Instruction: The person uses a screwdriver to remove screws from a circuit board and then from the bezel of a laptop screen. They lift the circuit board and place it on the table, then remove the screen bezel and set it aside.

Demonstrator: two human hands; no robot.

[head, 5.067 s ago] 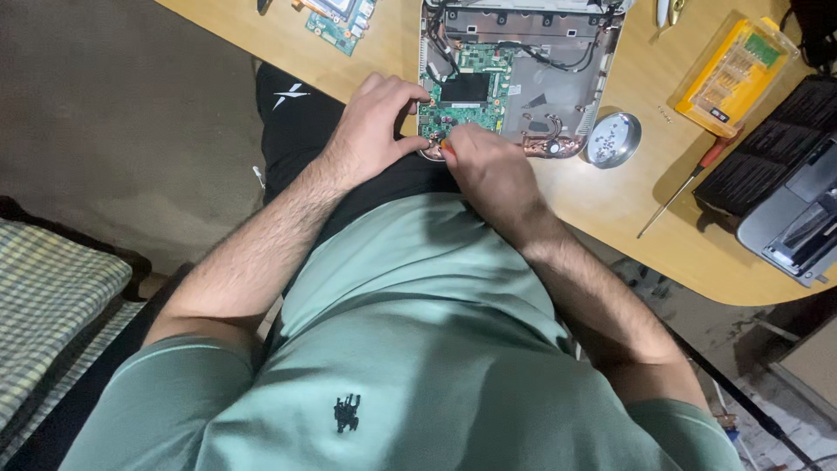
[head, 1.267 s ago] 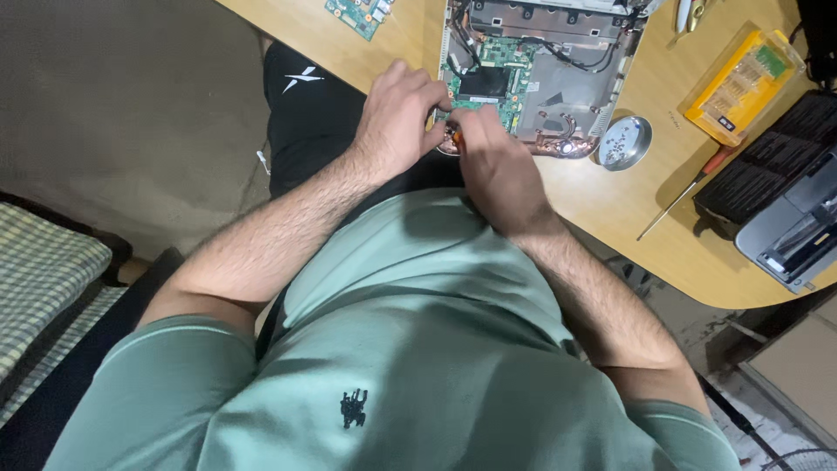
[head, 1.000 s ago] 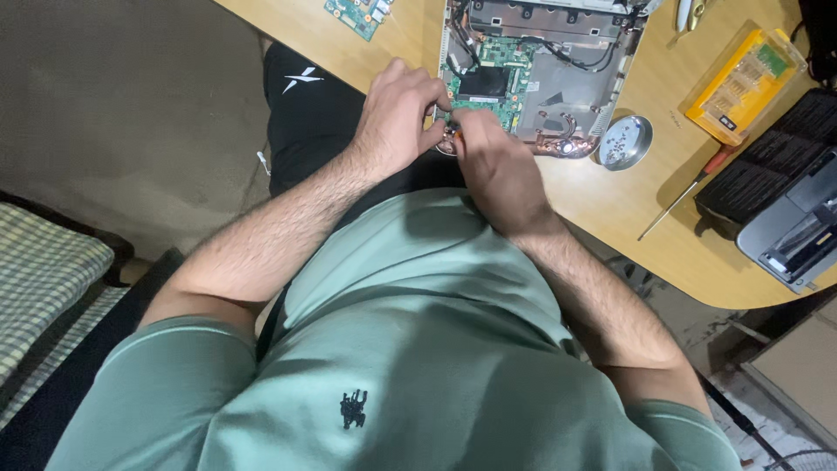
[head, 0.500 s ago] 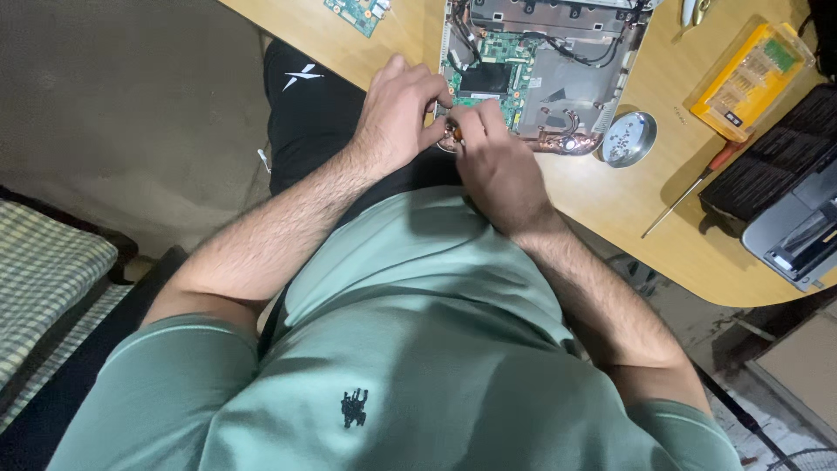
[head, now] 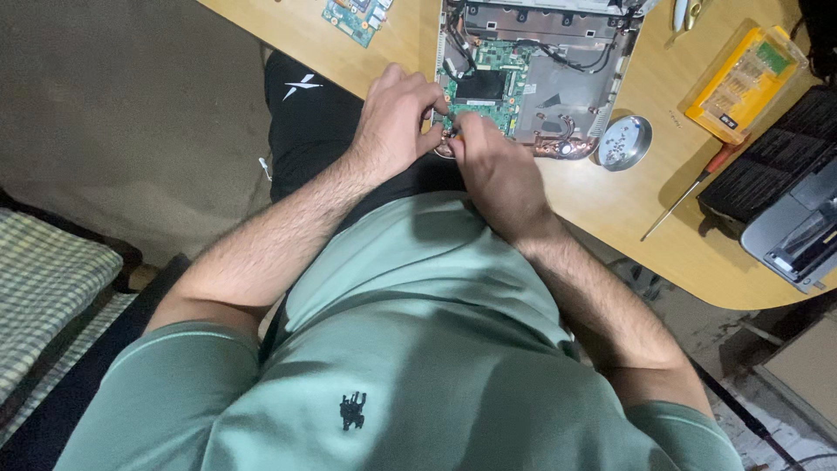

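Loose green circuit board (head: 355, 15) lies apart at the desk (head: 610, 205) far edge. Our left hand (head: 397, 118) braces the near corner of the opened laptop chassis (head: 540, 74), fingers curled on its edge. Right hand (head: 493, 166) pinches something small there; we cannot tell what. Motherboard (head: 488, 87) seated; round screw dish (head: 624, 142) part-filled, so we judge disassembly midway. Red-handled screwdriver (head: 689, 190) lies idle.

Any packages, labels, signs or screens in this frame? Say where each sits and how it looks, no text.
Bit case: on the table's far right side, flat clear-lidded rectangle, yellow with a green label patch at one corner.
Shirt emblem: lower middle of the green shirt, small dark figure.
Shorts logo: on the black shorts left of the left hand, small white mark.
No screens or signs visible.
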